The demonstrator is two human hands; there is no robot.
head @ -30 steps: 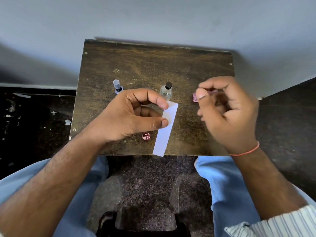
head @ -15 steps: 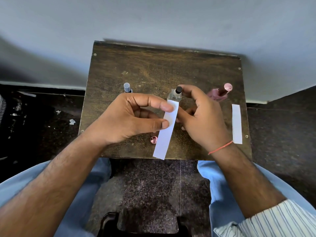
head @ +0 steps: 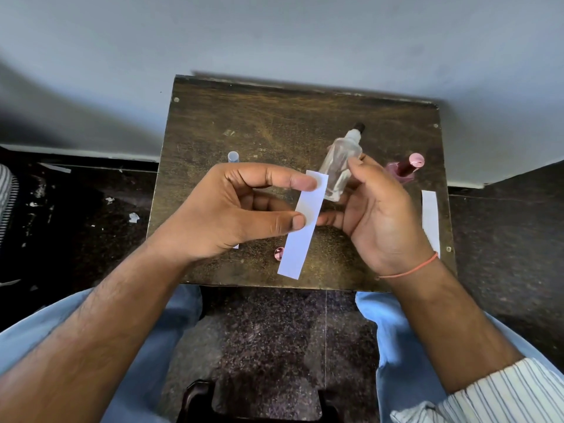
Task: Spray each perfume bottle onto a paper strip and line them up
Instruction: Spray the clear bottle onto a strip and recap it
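A: How should this step be done well?

B: I think the step now is to spray the clear bottle on the paper. The left hand [head: 232, 209] pinches the paper strip [head: 302, 227] between thumb and first finger, over the near edge of the tabletop [head: 274, 117]. It is better to keep the strip flat and let its free upper end face the nozzle. The fingers [head: 300, 181] cover part of that upper end, so the spray may wet them; a lower pinch seems safer.

A: And the other hand?

B: The right hand [head: 384, 215] grips the clear bottle [head: 340, 166] near its base, just behind the strip, above the middle of the tabletop. The bottle leans, with the dark cap [head: 358, 127] pointing to the far edge. No finger is on the top. I judge that the grip must change, so that one finger can press down and the nozzle looks at the paper.

A: How does the bottle look?

B: Small, clear glass, slim. I cannot tell how much liquid is inside.

A: What else is there?

B: A small pink cap [head: 278, 254] lies near the near edge. A second strip [head: 430, 218] lies along the right edge. A pink bottle [head: 406, 170] is close to that edge, and a small vial [head: 233, 156] stands at the left, partly hidden.
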